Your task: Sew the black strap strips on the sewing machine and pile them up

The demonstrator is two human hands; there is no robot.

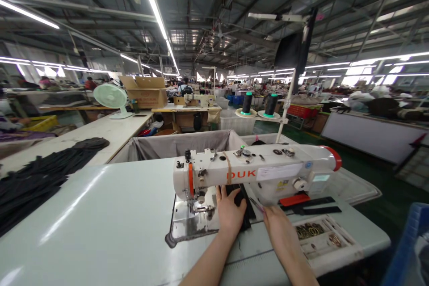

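the left hand [229, 214] is laid open on black cloth [239, 199] under the white sewing machine [254, 172]. the right hand [278, 237] is a bit curled, and a thin tool [256, 205] seems to be pinched by it, though this is hard to see. metal rings [310, 231] are kept in a tray [345, 250] at the lower right.

Bright, even light from ceiling fluorescent tubes [150, 2] above the sewing machine [254, 170]; glare streaks the white table [83, 214] left of it; frame edges fisheye-bent, no visible blur.
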